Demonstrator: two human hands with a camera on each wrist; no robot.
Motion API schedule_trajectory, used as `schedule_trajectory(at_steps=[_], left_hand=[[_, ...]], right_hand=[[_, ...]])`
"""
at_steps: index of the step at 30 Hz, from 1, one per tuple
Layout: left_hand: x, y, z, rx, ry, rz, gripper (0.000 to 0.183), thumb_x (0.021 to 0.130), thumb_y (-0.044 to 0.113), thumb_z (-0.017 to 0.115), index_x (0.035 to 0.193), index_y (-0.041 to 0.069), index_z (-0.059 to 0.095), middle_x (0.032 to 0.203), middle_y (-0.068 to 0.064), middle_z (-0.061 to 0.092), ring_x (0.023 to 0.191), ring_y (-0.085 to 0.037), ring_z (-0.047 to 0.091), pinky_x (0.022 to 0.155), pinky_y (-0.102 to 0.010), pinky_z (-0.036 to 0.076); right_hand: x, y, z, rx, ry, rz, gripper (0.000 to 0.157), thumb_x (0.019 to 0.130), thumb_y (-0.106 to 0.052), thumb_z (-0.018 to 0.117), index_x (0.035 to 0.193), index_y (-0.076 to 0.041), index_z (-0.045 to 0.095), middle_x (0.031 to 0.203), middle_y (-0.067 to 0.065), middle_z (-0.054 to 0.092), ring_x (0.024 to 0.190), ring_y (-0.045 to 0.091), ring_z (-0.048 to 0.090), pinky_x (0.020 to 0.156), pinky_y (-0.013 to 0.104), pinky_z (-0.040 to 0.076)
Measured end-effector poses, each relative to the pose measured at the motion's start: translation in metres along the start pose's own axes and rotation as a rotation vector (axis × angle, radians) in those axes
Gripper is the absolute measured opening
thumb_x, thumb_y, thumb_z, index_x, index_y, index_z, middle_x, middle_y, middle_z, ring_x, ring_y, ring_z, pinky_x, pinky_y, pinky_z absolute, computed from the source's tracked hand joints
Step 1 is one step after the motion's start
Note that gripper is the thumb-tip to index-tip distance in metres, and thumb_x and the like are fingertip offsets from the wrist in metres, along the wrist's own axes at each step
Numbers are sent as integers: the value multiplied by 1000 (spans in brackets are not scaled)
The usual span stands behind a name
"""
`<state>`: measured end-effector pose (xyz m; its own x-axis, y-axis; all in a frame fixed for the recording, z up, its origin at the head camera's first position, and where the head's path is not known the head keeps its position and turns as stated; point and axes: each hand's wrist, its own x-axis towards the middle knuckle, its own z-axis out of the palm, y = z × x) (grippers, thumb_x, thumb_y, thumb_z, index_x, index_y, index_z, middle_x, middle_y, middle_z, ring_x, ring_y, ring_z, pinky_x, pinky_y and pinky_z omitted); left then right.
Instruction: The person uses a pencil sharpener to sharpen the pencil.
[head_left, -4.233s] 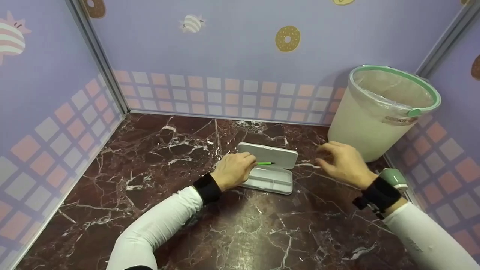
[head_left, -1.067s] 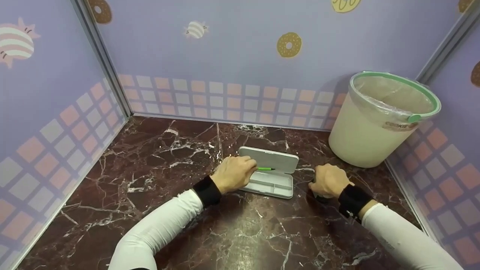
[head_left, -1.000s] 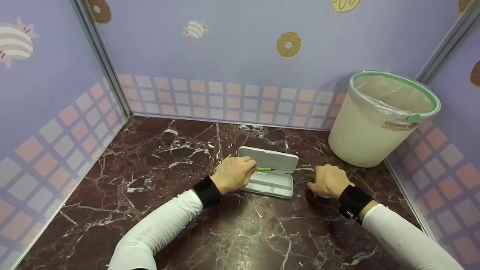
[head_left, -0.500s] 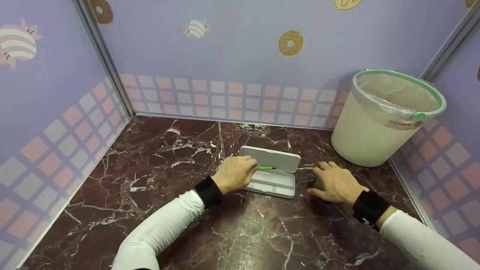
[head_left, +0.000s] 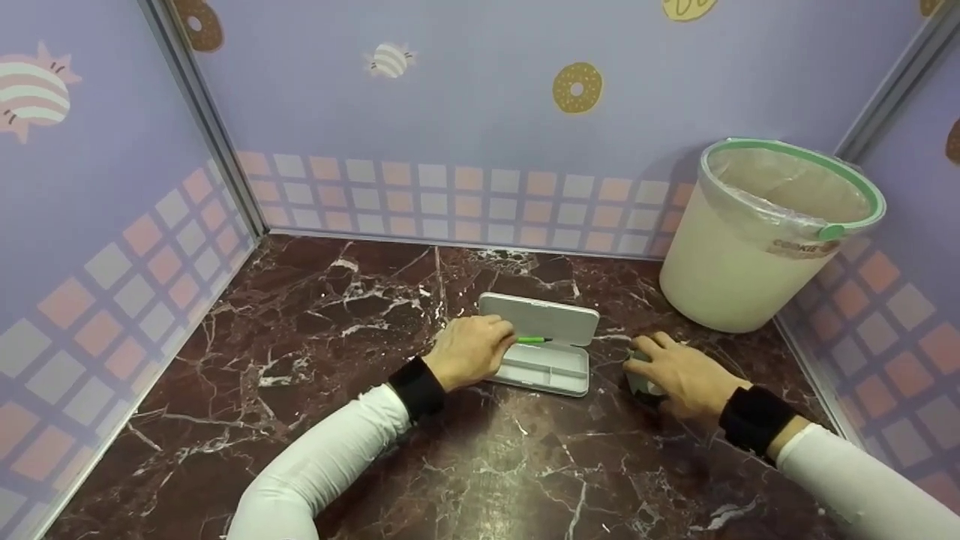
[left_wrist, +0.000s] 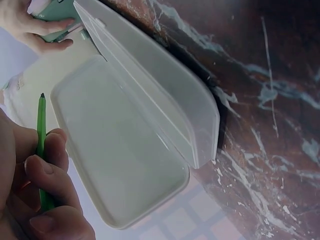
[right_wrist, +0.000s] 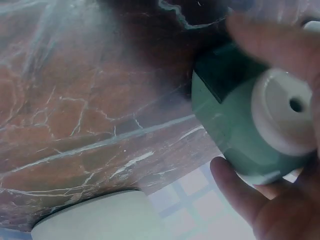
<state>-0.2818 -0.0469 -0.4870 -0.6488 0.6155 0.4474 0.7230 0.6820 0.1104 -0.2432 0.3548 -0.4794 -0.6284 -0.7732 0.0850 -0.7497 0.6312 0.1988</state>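
Between thumb and fingers, my left hand (head_left: 469, 349) pinches a green pencil (head_left: 532, 340), its dark tip pointing right over the pencil case. In the left wrist view the pencil (left_wrist: 41, 120) stands out from the curled fingers. The pale grey pencil case (head_left: 581, 386) lies with its lid (head_left: 544, 319) raised, showing divided compartments. Right of it, my right hand (head_left: 686, 379) holds a green pencil sharpener (head_left: 641, 385) low over the table. The right wrist view shows thumb and fingers on opposite sides of the sharpener (right_wrist: 232, 127), with its round white face and hole.
A cream bin (head_left: 739, 274) with a green rim and clear liner stands at the back right. Patterned walls enclose the dark marbled table (head_left: 337, 450) at the back and both sides. White specks lie left of the case.
The sharpener, at the far right 4.2 seconds ago, is now beside the case in my right hand. That hand's fingers loosened and shifted slightly right within the last second. The left hand stays with the pencil.
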Motion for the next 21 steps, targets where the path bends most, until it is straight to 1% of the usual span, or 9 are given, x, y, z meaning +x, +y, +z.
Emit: schedule_trajectory(at_steps=[2, 4, 6, 8, 12, 14, 17, 21], left_hand=[[-1, 0, 1, -7, -2, 1, 25, 113, 30, 64, 98, 13, 76, 84, -2, 74, 66, -19, 69, 58, -34, 59], [-2, 0, 2, -7, 4, -3, 25, 113, 29, 64, 98, 13, 76, 84, -1, 73, 65, -18, 69, 58, -34, 59], [-3, -1, 2, -1, 15, -9, 24, 113, 28, 65, 98, 13, 76, 83, -1, 73, 65, -17, 68, 57, -33, 58], [-4, -2, 1, 9, 25, -13, 23, 112, 28, 66, 97, 13, 75, 82, 0, 72, 64, -16, 67, 57, -33, 58], [-4, -2, 1, 14, 36, -5, 23, 112, 28, 66, 95, 14, 74, 80, 1, 70, 63, -16, 65, 56, -32, 56], [-4, -2, 0, 11, 35, -2, 23, 112, 28, 66, 95, 14, 74, 80, 1, 70, 63, -16, 65, 56, -32, 56], [-4, -1, 0, 7, 26, -10, 23, 112, 29, 66, 96, 14, 75, 81, 0, 71, 63, -16, 65, 56, -33, 56], [-1, 3, 2, -3, 14, -14, 24, 112, 29, 65, 97, 14, 75, 82, 0, 72, 65, -18, 67, 58, -35, 58]], right_hand=[[1, 0, 3, -19, 23, -6, 79, 58, -5, 100, 131, -13, 71, 138, 24, 65, 117, 44, 65, 80, 55, 68], [2, 0, 4, -38, 44, -15, 75, 59, -2, 100, 128, -14, 72, 130, 20, 66, 110, 41, 64, 73, 52, 66], [3, 1, 4, -53, 55, -21, 71, 62, -3, 100, 127, -15, 73, 124, 16, 65, 105, 38, 63, 70, 50, 65], [4, 4, 4, -66, 52, -12, 68, 64, -5, 99, 126, -15, 73, 119, 13, 65, 102, 36, 63, 70, 49, 64], [6, 8, 0, -84, 31, 49, 71, 60, -17, 100, 125, -12, 71, 114, 10, 67, 98, 34, 66, 72, 50, 64], [7, 9, -2, -83, 36, 86, 72, 57, -24, 100, 122, -10, 70, 110, 10, 69, 95, 32, 67, 71, 49, 64], [11, 9, -7, -76, 58, 135, 71, 60, -37, 100, 116, -9, 67, 104, 8, 69, 90, 31, 68, 69, 48, 64], [18, 5, -15, -55, 87, 218, 68, 64, -51, 99, 106, -10, 64, 93, 5, 65, 78, 26, 66, 63, 47, 61]])
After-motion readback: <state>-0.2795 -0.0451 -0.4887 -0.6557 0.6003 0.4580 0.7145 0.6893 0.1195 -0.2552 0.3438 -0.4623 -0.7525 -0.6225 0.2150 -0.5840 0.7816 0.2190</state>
